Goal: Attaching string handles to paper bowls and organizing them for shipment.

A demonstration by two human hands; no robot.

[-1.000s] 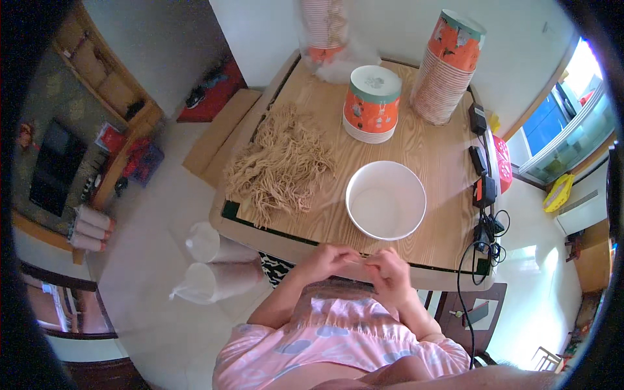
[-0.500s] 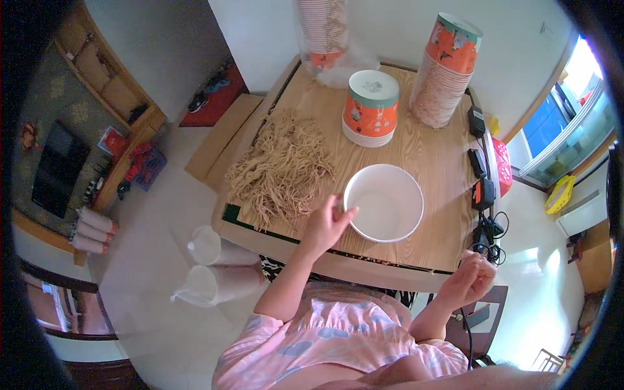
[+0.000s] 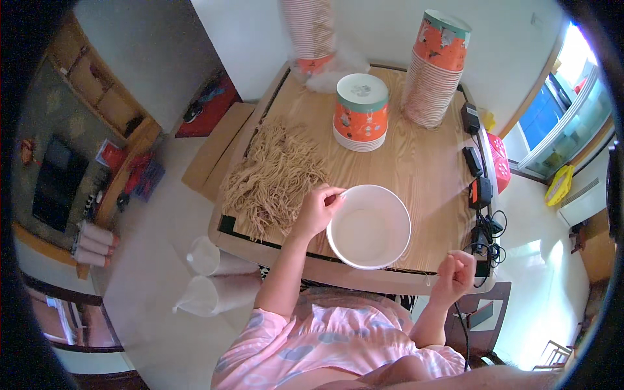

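A white-lined paper tub (image 3: 369,227) sits with its mouth up at the near edge of the wooden table. At its upper left rim my left hand (image 3: 320,209) is closed, thumb and forefinger pinching the edge. My right hand (image 3: 454,274) is curled closed over the table's near right edge, apart from the tub. A thin pale strand seems to hang beside its fingers; what they hold is too small to make out. Left of the tub lies a heap of beige, noodle-like strands (image 3: 276,175). Behind it, a short upside-down stack of orange-and-green paper tubs (image 3: 361,114) stands.
A tall stack of tubs (image 3: 433,71) rises at the back right, and a plastic-wrapped stack (image 3: 309,32) at the back left. Black power adapters (image 3: 480,193) and cables line the right edge. Wrapped stacks (image 3: 218,292) lie on the floor at left, near a cardboard sheet (image 3: 218,153).
The tub has come nearer to me and slightly left, my left hand moving with its rim. My right hand has shifted a little left, its fingers curled tighter.
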